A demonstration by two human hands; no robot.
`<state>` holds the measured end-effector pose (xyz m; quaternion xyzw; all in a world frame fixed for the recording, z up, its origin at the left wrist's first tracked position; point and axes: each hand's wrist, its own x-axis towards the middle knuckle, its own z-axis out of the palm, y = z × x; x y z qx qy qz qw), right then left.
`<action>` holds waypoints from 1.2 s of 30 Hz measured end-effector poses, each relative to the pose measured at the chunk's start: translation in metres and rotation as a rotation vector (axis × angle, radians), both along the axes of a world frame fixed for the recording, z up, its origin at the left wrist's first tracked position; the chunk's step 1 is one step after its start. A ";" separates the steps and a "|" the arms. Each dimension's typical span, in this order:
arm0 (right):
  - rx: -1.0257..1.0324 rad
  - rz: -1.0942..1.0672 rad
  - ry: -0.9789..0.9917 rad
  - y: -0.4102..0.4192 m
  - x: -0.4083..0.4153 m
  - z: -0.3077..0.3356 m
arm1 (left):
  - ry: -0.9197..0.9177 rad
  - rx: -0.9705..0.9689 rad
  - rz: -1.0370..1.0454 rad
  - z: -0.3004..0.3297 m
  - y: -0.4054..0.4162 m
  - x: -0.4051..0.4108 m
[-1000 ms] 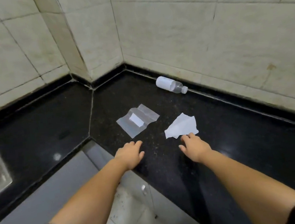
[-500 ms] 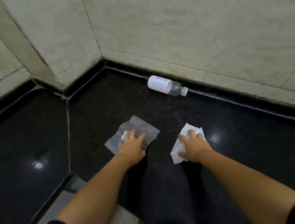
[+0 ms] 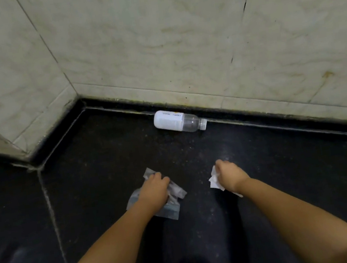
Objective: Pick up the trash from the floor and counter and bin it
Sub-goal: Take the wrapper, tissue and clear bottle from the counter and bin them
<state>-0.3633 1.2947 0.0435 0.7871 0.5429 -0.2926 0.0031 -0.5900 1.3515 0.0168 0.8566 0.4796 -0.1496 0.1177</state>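
Head view of a corner worktop. Pale veined square-tiled wall (image 3: 157, 45) forms the backdrop, meeting the glossy black speckled stone counter (image 3: 87, 185) along a dark upstand. Two bare forearms in short black sleeves reach forward over the counter. The left hand (image 3: 153, 190) is curled down on a crumpled clear plastic wrapper (image 3: 172, 199), fingers gathered into it; wrapper edges project from under the hand on its far, right and near sides. The right hand (image 3: 230, 175) is closed into a fist around a crumpled white paper tissue (image 3: 214, 178), which protrudes at the hand's left side. A small clear plastic bottle with white label and white cap (image 3: 178, 121) lies on its side against the upstand, well apart from both hands, cap pointing right.
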 end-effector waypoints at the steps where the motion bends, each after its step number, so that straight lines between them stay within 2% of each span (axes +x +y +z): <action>1: 0.033 -0.050 0.022 0.009 0.002 0.006 | -0.015 0.008 0.004 -0.002 0.008 0.001; 3: 0.101 -0.116 0.026 0.030 0.007 0.017 | -0.025 0.023 0.023 -0.006 0.022 0.004; 7: 0.220 -0.118 -0.141 0.080 0.016 0.029 | -0.009 0.060 -0.010 -0.024 0.033 0.008; 11: 0.112 -0.065 -0.253 0.128 0.023 0.023 | -0.061 0.151 0.018 -0.028 0.034 0.006; 13: 0.062 -0.049 -0.287 0.147 0.023 0.015 | -0.037 0.123 -0.039 -0.031 0.033 0.006; 17: 0.014 -0.065 -0.301 0.166 0.017 -0.002 | -0.075 0.128 0.034 -0.033 0.029 0.006; 21: 0.040 -0.093 -0.250 0.162 0.011 -0.009 | -0.084 0.145 0.039 -0.033 0.028 0.006; 28: 0.177 0.066 -0.320 0.126 0.020 0.029 | -0.009 0.029 0.058 -0.014 0.033 0.011; 31: 0.230 0.049 -0.340 0.113 0.036 0.060 | -0.018 -0.031 0.137 0.003 0.032 0.010; 36: 0.297 0.069 -0.297 0.090 0.053 0.092 | -0.103 0.089 0.325 0.041 0.003 0.004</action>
